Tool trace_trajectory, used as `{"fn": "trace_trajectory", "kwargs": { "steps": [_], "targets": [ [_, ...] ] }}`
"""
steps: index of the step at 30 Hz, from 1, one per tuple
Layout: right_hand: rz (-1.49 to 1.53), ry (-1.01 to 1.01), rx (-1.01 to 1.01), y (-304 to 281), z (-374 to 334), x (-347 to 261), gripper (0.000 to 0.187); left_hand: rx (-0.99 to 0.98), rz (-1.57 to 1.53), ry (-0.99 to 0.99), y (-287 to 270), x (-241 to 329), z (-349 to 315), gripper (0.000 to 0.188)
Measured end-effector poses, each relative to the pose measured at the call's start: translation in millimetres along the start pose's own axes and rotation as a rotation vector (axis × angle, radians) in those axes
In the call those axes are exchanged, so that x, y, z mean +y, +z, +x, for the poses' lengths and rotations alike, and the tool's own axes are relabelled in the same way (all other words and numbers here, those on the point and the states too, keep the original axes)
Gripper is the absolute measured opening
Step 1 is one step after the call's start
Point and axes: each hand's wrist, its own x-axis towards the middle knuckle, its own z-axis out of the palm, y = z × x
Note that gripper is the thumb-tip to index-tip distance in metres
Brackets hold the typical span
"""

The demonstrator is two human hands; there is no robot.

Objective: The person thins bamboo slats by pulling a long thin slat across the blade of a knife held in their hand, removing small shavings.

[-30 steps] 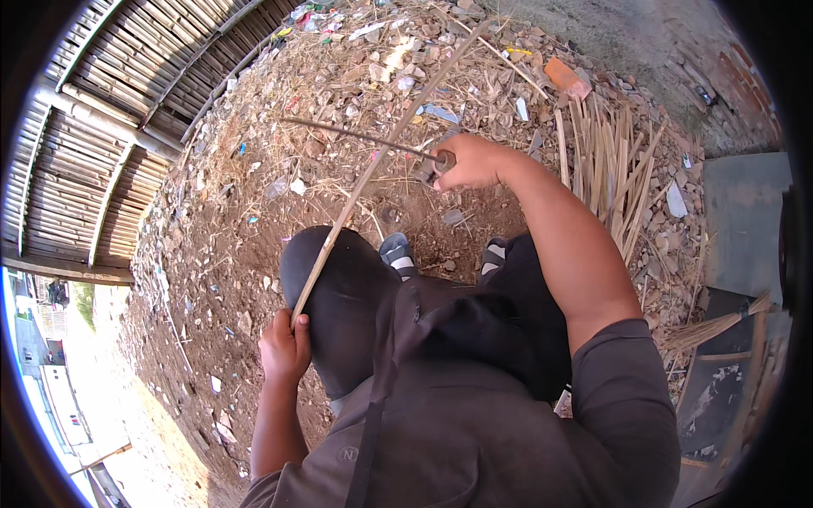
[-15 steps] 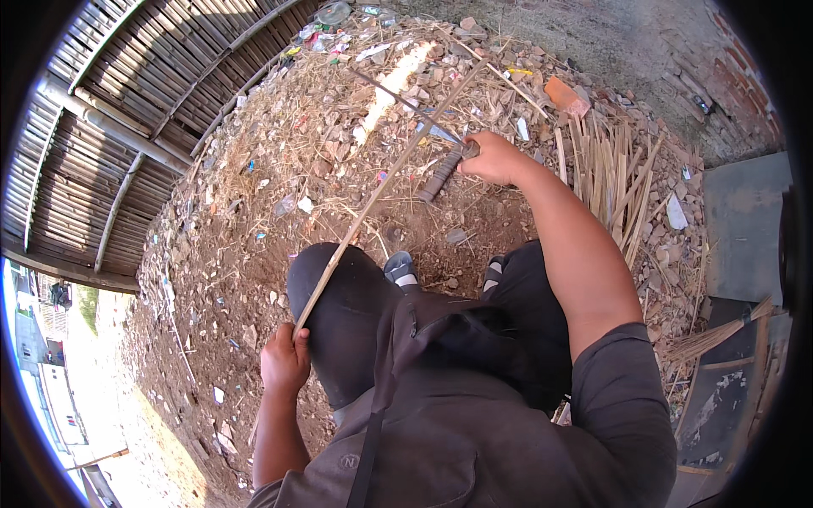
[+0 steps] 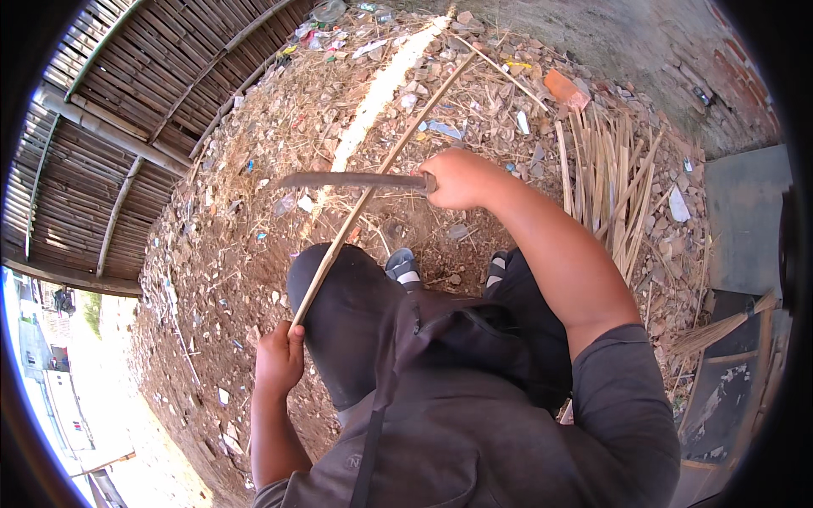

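My left hand (image 3: 279, 362) grips the lower end of a long, thin bamboo strip (image 3: 343, 230), which slants up and to the right past my knee. In my right hand (image 3: 461, 179) is the handle of a machete (image 3: 356, 179); most of the handle is hidden by the closed fingers. Its dark, worn blade points left and crosses the strip around the middle. Whether blade and strip touch, I cannot tell.
Split bamboo strips (image 3: 603, 182) lie in a pile to the right, near an orange brick piece (image 3: 566, 90). Rubble and litter cover the ground. A bamboo slat fence (image 3: 161, 93) curves along the left, and a rough wall (image 3: 627, 51) stands at the back right.
My right hand has come down and left, and the machete has swung from slanting up and away to lying nearly level across the strip. My left hand has barely shifted.
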Motion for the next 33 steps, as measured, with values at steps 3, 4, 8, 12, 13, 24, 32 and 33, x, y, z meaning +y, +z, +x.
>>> {"fn": "trace_trajectory", "kwargs": {
  "steps": [3,4,8,12,13,24,32,33],
  "targets": [
    [0.131,-0.026,-0.106,5,5,23,0.043,0.019,-0.032,0.016,6,1,-6,0.042],
    [0.268,0.117,-0.167,-9,10,43,0.047,0.029,0.008,0.022,5,5,1,0.041],
    [0.164,0.06,0.003,5,-7,43,0.042,0.037,0.019,0.04,-4,7,6,0.039],
    [-0.023,-0.017,0.034,0,-14,-6,0.034,0.008,-0.024,0.014,-1,4,-1,0.036],
    [-0.023,-0.022,0.031,1,-11,-3,0.034,0.022,-0.013,0.012,0,4,-3,0.035],
    [-0.156,-0.044,0.032,-5,-15,-12,0.037,0.052,0.006,0.024,5,1,-1,0.037],
    [0.123,0.085,0.108,2,-4,52,0.034,0.073,0.055,0.088,0,-1,10,0.034],
    [0.133,0.08,0.11,1,-5,32,0.034,0.073,0.066,0.086,-1,-3,7,0.034]
  ]
}}
